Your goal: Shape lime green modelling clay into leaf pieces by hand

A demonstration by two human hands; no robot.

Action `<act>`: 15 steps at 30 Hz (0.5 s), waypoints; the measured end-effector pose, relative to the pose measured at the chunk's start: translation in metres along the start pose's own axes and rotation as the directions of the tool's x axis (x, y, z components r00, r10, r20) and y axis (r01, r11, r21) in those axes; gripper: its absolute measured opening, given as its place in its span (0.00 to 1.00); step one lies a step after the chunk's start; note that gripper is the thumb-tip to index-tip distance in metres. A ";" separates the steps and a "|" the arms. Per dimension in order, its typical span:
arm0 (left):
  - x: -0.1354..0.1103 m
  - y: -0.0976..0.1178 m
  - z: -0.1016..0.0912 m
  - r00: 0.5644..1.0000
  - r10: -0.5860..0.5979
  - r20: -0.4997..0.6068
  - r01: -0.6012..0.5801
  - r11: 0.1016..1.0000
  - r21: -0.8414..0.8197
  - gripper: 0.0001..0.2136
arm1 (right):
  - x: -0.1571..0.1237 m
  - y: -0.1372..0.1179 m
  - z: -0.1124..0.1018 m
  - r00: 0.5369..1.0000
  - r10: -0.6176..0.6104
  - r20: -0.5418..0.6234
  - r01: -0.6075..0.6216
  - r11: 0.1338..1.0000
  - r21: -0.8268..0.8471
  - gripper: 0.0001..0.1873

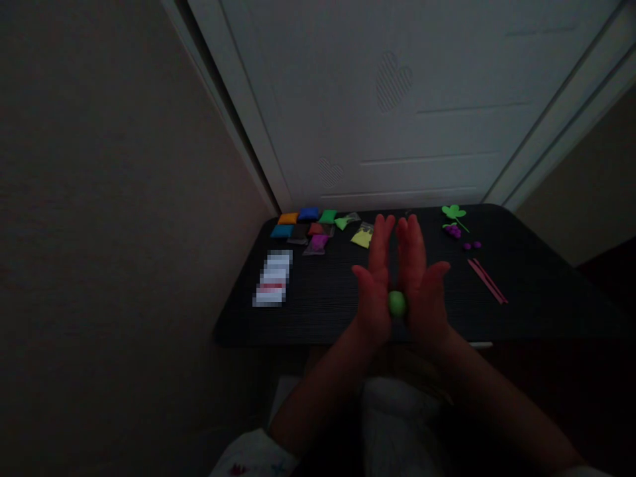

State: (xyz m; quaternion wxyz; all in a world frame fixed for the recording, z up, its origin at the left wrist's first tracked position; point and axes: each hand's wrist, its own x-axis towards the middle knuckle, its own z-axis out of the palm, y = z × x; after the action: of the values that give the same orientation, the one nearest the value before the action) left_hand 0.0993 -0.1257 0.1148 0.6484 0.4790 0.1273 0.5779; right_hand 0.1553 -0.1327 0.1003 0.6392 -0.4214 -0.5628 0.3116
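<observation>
Starting at the left of the dark bench (536,291), a white card (273,278), blurred beyond reading, lies flat, and just beyond it small clay packets (308,228) in orange, blue, green, teal, red and magenta sit in a loose cluster near the far edge, with a yellow packet (362,235) a little to their right. Next come the person's hands, raised above the near part of the bench. The left hand (373,285) and right hand (422,285) stand on edge, palm facing palm, fingers straight and pointing away toward the white door (397,99). The grip is made by the two palms, not by curled fingers. A green clay ball (396,303) is pressed between the heels of the hands, low in the gap and toward the wrists, only its near face showing. It lies equally close to both hands, and the fingertips above it nearly touch. To the right, well clear of the hands, a green clay leaf (453,212) lies beside a purple clay cluster (452,230), with two loose purple balls (472,245) near them. Farthest right, thin pink sticks (487,280) lie slanting toward the near right edge.
</observation>
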 end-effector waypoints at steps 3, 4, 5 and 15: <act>0.001 0.000 0.000 0.999 -0.036 -0.026 0.035 0.999 -0.018 0.31 | 0.002 -0.002 0.002 0.999 0.022 -0.023 -0.021 0.999 0.034 0.31; 0.001 -0.001 0.000 0.998 -0.051 -0.030 0.051 0.999 -0.001 0.31 | 0.002 -0.003 0.003 0.999 0.025 -0.025 -0.024 0.999 0.022 0.30; 0.000 -0.001 -0.001 0.997 -0.064 -0.031 0.065 0.998 0.021 0.31 | 0.002 -0.003 0.004 0.999 0.024 -0.027 -0.024 1.000 -0.005 0.30; -0.012 -0.019 -0.020 0.994 -0.088 -0.058 0.094 0.991 0.097 0.30 | 0.003 0.000 0.010 0.998 -0.050 0.046 0.061 0.959 -0.276 0.31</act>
State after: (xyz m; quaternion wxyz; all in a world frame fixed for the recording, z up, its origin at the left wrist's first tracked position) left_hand 0.0928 -0.1246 0.0854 0.6456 0.4890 0.1950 0.5532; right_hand 0.1461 -0.1280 0.1023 0.5715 -0.4845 -0.6248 0.2198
